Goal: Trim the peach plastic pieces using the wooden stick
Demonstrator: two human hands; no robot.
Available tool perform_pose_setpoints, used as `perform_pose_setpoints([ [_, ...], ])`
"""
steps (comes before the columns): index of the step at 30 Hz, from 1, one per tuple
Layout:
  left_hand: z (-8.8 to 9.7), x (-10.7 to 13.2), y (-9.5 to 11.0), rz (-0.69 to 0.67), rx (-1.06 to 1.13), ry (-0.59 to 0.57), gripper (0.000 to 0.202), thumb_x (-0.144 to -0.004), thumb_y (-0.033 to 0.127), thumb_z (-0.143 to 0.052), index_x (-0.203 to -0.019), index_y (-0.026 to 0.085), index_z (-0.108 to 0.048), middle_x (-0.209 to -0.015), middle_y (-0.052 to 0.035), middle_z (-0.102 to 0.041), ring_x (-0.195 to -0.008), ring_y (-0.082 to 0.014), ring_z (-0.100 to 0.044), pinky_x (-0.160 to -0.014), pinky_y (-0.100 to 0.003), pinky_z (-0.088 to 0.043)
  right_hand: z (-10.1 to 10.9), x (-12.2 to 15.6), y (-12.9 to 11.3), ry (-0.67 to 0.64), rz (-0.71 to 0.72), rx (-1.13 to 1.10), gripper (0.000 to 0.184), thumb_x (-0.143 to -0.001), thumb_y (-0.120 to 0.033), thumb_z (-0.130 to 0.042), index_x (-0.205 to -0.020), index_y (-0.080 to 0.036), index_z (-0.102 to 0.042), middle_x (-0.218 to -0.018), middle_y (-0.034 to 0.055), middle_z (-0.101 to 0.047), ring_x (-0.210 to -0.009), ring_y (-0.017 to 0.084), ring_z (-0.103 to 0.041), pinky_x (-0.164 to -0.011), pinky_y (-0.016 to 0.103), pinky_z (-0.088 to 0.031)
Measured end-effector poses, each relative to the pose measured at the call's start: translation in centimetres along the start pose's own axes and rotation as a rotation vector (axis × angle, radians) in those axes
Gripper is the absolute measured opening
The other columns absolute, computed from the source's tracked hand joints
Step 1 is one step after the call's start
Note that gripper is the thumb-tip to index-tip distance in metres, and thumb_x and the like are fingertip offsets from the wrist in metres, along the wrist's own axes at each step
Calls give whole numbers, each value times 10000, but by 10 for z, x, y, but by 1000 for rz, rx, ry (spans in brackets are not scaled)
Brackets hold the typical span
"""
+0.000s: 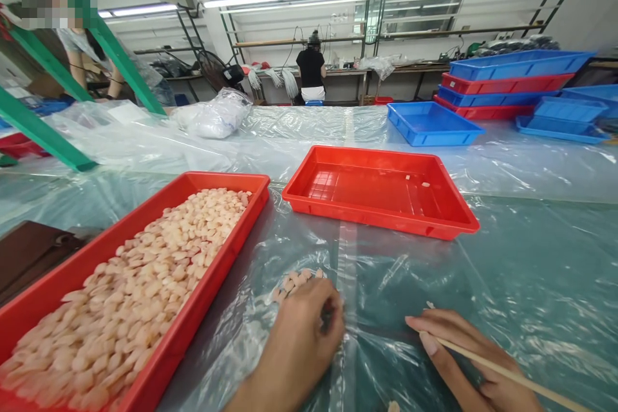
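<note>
My left hand (302, 338) rests knuckles-up on the plastic-covered table, fingers curled over a small heap of pale pink pieces (294, 282). Whether it grips any of them is hidden. My right hand (466, 360) lies lower right, fingers closed round a thin wooden stick (502, 373) that runs off to the bottom right. One loose piece (429, 304) lies by its fingertips. A long red tray (193, 309) on my left is filled with several of the same pink pieces (140, 296). Ahead stands a second red tray (381, 190) holding two small bits.
Clear plastic sheeting (531, 270) covers the table. Blue and red trays (512, 80) are stacked at the far right, with one blue tray (429, 122) alone. A white bag (215, 117) lies far left beside green frame struts (43, 135). A person in black (311, 71) works at a back bench.
</note>
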State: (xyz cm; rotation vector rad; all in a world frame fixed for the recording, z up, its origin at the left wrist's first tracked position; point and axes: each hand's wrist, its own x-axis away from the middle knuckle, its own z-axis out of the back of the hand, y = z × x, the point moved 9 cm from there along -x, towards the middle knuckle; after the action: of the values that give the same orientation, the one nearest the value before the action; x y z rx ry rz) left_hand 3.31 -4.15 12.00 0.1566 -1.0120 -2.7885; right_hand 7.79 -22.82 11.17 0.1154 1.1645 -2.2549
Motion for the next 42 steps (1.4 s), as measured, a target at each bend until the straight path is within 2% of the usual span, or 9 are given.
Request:
perform_pose_setpoints([
  [2, -19, 5, 8, -7, 148, -85, 123, -744, 99, -470, -720, 183, -556, -678, 4, -580, -629, -130, -544, -576, -206, -393, 2, 1, 2, 42, -77, -57, 198, -834, -374, -537, -924, -303, -699, -997, 7, -711, -961, 189, -661, -631, 142, -565],
  [4, -36, 9, 15, -13, 246, -143, 135, -734, 100, -485, -755, 171, -598, -706, -8, -594, -631, -123, -546, -568, -191, -392, 0, 3, 4, 61, -132, -112, 202, -834, -383, -535, -927, -278, -681, -971, 20, -711, -921, 181, -673, -608, 131, -556],
  [7, -55, 12, 19, -35, 305, -220, 196, -749, 88, -478, -787, 168, -653, -746, -30, -612, -669, -131, -554, -591, -194, -392, -8, 3, -1, -3, -91, -153, 154, -833, -333, -546, -912, -246, -645, -898, 22, -709, -815, 155, -686, -616, 129, -540],
  [9, -61, 13, 20, -47, 295, -242, 221, -757, 72, -478, -776, 173, -674, -738, -34, -616, -705, -142, -553, -614, -204, -382, -13, 3, -4, -57, -47, -166, 107, -842, -293, -535, -875, -242, -624, -831, 3, -693, -768, 134, -673, -660, 135, -525],
  [12, -61, 12, 15, 0, 276, -241, 197, -740, 66, -523, -756, 175, -686, -732, -32, -610, -717, -149, -540, -625, -215, -369, -19, 4, -6, -125, -31, -167, 114, -864, -256, -505, -809, -244, -605, -762, -20, -663, -717, 117, -651, -654, 139, -503],
  [16, -59, 11, 10, 73, 284, -255, 191, -725, 75, -544, -748, 186, -697, -734, -22, -587, -691, -142, -528, -608, -219, -357, -26, 5, -9, -165, 15, -181, 130, -867, -235, -492, -818, -237, -612, -763, -12, -657, -724, 128, -647, -665, 166, -505],
  [24, -62, 16, 15, 6, 257, -284, 275, -758, 64, -486, -788, 225, -707, -693, 4, -517, -682, -125, -511, -577, -201, -333, -40, 9, -6, -230, 21, -188, 131, -880, -208, -465, -846, -238, -587, -812, 3, -632, -771, 135, -627, -682, 187, -501],
  [32, -61, 16, 10, 37, 254, -266, 252, -764, 69, -512, -787, 229, -706, -703, 10, -537, -680, -111, -514, -583, -196, -338, -46, 13, -5, -266, 61, -134, 121, -890, -188, -450, -879, -239, -559, -847, 5, -609, -815, 132, -602, -719, 199, -488],
  [42, -61, 15, 8, 70, 252, -266, 243, -759, 81, -528, -780, 235, -716, -692, 13, -550, -669, -112, -516, -580, -203, -335, -50, 14, -8, -285, 77, -69, 154, -902, -172, -409, -854, -244, -537, -829, -3, -603, -785, 135, -586, -683, 218, -480],
])
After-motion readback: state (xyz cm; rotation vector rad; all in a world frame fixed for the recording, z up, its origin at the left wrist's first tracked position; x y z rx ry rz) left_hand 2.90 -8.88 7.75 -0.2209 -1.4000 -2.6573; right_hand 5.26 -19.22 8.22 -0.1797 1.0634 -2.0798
